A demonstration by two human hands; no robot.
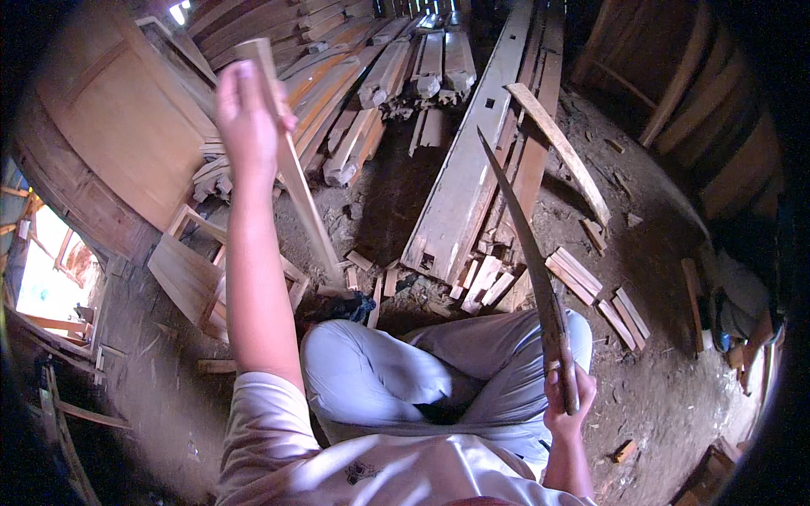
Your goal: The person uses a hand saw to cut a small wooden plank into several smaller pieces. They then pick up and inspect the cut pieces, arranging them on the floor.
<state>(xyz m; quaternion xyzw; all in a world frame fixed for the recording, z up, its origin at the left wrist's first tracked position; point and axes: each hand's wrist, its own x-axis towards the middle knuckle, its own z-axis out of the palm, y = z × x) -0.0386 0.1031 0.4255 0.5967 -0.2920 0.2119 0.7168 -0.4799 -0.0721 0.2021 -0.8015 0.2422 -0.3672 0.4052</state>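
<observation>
My left hand [246, 114], arm stretched forward and up at the left, is closed round the upper part of a long, narrow wooden slat [309, 207]. The slat leans, its lower end near the ground in front of my left knee. At the right, my right hand [567, 395] grips the handle of a machete [535, 261] beside my right knee. Its long dark blade points up and forward, apart from the slat, narrowing to a tip above the long planks.
Several short wood offcuts [576, 275] lie by my right knee. Long planks [460, 190] stretch away ahead, beside stacked beams [354, 143]. A curved wood strip [561, 152] rests against the planks. At the left stand a small wooden frame [190, 274] and a large panel [110, 126].
</observation>
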